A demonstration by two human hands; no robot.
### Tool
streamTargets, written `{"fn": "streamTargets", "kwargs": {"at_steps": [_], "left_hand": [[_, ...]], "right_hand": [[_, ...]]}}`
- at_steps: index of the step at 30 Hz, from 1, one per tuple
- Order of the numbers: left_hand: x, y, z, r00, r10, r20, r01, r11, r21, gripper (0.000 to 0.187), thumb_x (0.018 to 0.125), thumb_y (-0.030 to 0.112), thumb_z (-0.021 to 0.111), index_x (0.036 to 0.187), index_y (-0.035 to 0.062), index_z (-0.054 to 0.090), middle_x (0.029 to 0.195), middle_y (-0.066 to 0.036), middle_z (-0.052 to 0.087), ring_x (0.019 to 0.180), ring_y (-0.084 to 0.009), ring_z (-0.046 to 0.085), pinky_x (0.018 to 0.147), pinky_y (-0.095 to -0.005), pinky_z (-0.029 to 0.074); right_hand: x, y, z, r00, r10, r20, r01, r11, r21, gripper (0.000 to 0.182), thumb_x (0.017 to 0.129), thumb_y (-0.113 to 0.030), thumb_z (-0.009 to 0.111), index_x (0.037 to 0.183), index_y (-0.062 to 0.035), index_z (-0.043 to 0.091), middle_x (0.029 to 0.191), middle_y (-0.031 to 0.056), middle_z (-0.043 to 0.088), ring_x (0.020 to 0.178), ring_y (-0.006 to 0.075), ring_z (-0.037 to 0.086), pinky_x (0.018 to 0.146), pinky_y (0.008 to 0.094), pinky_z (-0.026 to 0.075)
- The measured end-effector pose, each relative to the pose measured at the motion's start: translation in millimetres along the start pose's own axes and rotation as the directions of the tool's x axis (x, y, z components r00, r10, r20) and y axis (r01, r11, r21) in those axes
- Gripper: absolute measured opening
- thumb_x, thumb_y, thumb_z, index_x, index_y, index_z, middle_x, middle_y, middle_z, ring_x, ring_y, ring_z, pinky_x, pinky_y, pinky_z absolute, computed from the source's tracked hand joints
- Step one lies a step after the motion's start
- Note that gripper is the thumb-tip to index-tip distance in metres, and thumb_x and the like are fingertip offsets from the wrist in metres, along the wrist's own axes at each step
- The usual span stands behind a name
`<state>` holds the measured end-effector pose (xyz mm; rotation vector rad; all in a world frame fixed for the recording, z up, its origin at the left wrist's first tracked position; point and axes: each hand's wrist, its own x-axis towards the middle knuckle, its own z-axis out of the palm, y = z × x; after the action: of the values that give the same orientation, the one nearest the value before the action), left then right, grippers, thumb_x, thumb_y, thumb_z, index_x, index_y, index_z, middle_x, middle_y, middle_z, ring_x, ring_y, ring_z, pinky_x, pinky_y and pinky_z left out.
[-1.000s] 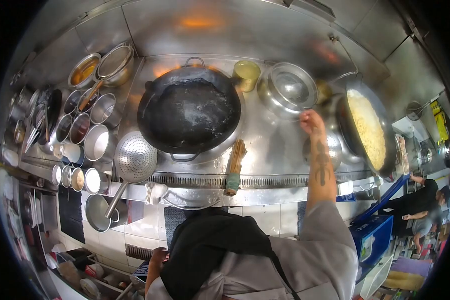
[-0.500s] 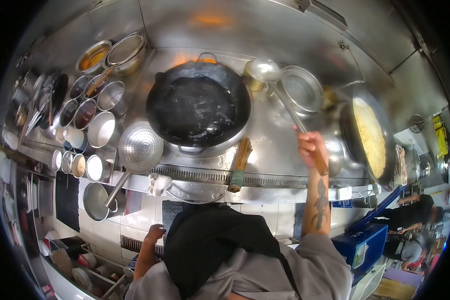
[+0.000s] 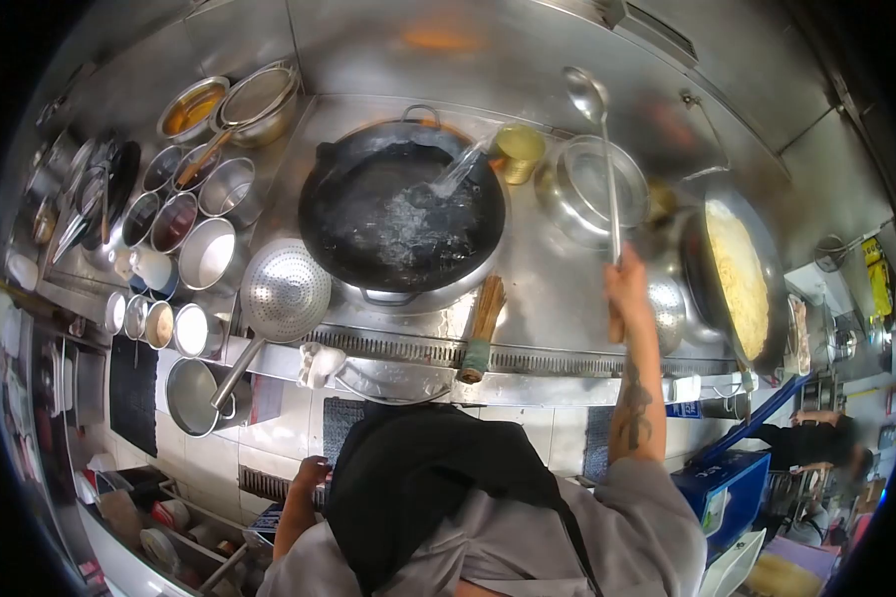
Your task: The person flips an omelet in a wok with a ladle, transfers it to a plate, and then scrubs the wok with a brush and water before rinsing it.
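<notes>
My right hand (image 3: 625, 284) is closed around the handle of a long ladle (image 3: 610, 179). The ladle's bowl is raised past the round metal pot with a strainer (image 3: 597, 184), toward the back wall. A streak of clear liquid (image 3: 458, 171) enters the black wok (image 3: 319, 234) over its right rim and splashes inside. Beside that rim stands a yellowish tin (image 3: 518, 149). Low at my side, away from the counter, hangs my left hand (image 3: 312, 470); its fingers look loosely curled, with nothing visible in them.
A bamboo brush (image 3: 483, 328) lies in front of the wok. To the left are a perforated skimmer (image 3: 287, 289) and several metal containers (image 3: 207, 254). A second wok (image 3: 702, 264) with pale yellow food (image 3: 737, 274) stands right. Another person (image 3: 816, 443) is at far right.
The ladle swung right and back from above the tin, its bowl now farther from the wok. Liquid now splashes into the wok. My left hand stays at my side.
</notes>
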<state>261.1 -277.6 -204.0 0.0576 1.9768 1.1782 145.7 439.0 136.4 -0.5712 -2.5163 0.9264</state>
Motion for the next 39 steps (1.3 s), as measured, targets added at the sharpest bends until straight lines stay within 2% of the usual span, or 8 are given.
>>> {"fn": "streamTargets", "kwargs": {"at_steps": [1,11,14,23,27,30,34,39], "left_hand": [[4.8,-32.1,-1.8,0.885,0.461,0.066,-0.465,0.866,0.186,0.036,0.08,0.008,0.066,0.113,-0.0013,0.056,0.07,-0.009,0.065,0.056,-0.0149,0.062,0.046,-0.0277,0.048],[-53.7,65.4,30.3,0.964,-0.209,-0.164,0.215,0.977,0.017,0.027,0.082,0.008,0.063,0.108,0.0012,0.061,0.066,-0.005,0.062,0.052,-0.0122,0.057,0.045,-0.0259,0.047],[-32.0,3.9,41.1,0.833,-0.536,-0.139,0.485,0.828,-0.282,0.027,0.081,0.008,0.061,0.107,0.0025,0.062,0.064,-0.005,0.061,0.051,-0.0125,0.056,0.044,-0.0268,0.045],[-9.4,-2.8,30.8,0.882,-0.465,-0.072,0.467,0.884,0.008,0.029,0.075,0.007,0.062,0.104,0.0051,0.064,0.061,-0.008,0.059,0.047,-0.0134,0.053,0.042,-0.028,0.042],[8.4,5.1,10.3,0.998,0.039,-0.056,-0.021,0.956,0.294,0.031,0.074,0.006,0.064,0.104,0.0023,0.064,0.064,-0.009,0.062,0.05,-0.0144,0.057,0.044,-0.0272,0.044],[19.3,34.2,8.1,0.916,-0.37,-0.158,0.348,0.926,-0.147,0.03,0.074,0.005,0.064,0.104,0.0012,0.063,0.067,-0.009,0.063,0.053,-0.0148,0.059,0.046,-0.0277,0.045],[25.1,41.7,3.8,0.928,-0.344,-0.145,0.336,0.939,-0.078,0.034,0.075,0.005,0.063,0.108,0.0012,0.062,0.069,-0.01,0.064,0.053,-0.0147,0.059,0.046,-0.0279,0.046],[9.2,42.5,7.1,0.908,-0.396,-0.138,0.391,0.918,-0.059,0.031,0.078,0.009,0.067,0.107,0.0022,0.062,0.069,-0.009,0.064,0.054,-0.0154,0.059,0.045,-0.0287,0.046]], "right_hand": [[16.1,21.2,-6.1,0.997,-0.052,-0.061,0.043,0.987,-0.153,0.04,0.079,-0.006,0.055,0.117,0.0054,0.052,0.074,0.0162,0.064,0.073,0.0293,0.065,0.064,0.0393,0.049],[96.8,142.6,-18.7,0.829,0.26,0.495,-0.367,0.921,0.131,0.017,0.079,-0.018,0.058,0.086,-0.003,0.054,0.068,0.0041,0.054,0.057,0.0132,0.051,0.047,0.0274,0.037],[82.5,72.7,-13.3,0.817,0.426,0.387,-0.522,0.263,0.811,0.01,0.08,-0.009,0.052,0.085,-0.0018,0.056,0.063,0.002,0.053,0.047,0.0128,0.048,0.041,0.0307,0.037],[66.1,42.1,-45.9,0.763,0.039,0.645,-0.639,-0.102,0.762,0.026,0.086,-0.014,0.049,0.107,0.0017,0.049,0.075,-0.0022,0.05,0.056,0.0065,0.047,0.049,0.0244,0.037],[30.1,-13.8,-41.0,0.732,-0.111,0.672,-0.679,-0.191,0.709,0.035,0.088,-0.013,0.044,0.119,0.0029,0.043,0.079,-0.0021,0.048,0.055,0.0057,0.047,0.05,0.0244,0.036],[5.6,-39.0,-16.8,0.685,-0.266,0.678,-0.725,-0.332,0.603,0.039,0.088,-0.012,0.043,0.122,0.0061,0.043,0.082,0.0006,0.046,0.055,0.0071,0.047,0.049,0.0261,0.038],[-9.8,-68.5,21.3,0.598,-0.247,0.763,-0.792,-0.331,0.513,0.04,0.085,-0.011,0.045,0.122,0.0053,0.043,0.078,0.0019,0.048,0.053,0.0105,0.048,0.048,0.0276,0.038],[-22.2,-104.7,36.0,0.834,0.173,0.524,-0.452,0.759,0.469,0.039,0.08,-0.005,0.053,0.117,0.0046,0.052,0.068,0.0037,0.054,0.045,0.01,0.047,0.042,0.0264,0.038]]}}
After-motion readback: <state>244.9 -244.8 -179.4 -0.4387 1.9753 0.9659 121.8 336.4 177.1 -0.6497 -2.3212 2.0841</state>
